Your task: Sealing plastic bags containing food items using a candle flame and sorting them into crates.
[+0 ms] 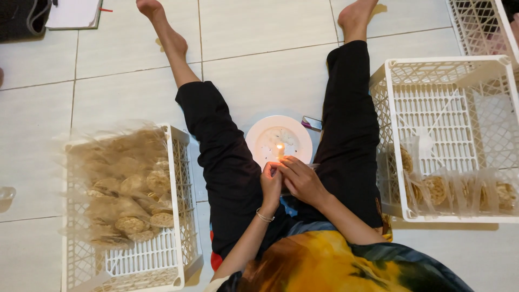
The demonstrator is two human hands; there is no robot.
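Observation:
I sit on a tiled floor with my legs spread. Between them stands a white plate [259,135] with a lit candle [280,150] on it. My left hand [270,181] and my right hand [300,178] are together just in front of the flame, pinching the edge of a small clear plastic packet [313,166] that is mostly hidden by the fingers. A thin bracelet circles my left wrist.
A white plastic crate [181,216] at my left holds several clear bags of round crackers. Another white crate [432,70] at my right has several sealed cracker packets along its near side. A small dark lighter [312,124] lies by the plate. A notebook [73,13] lies far left.

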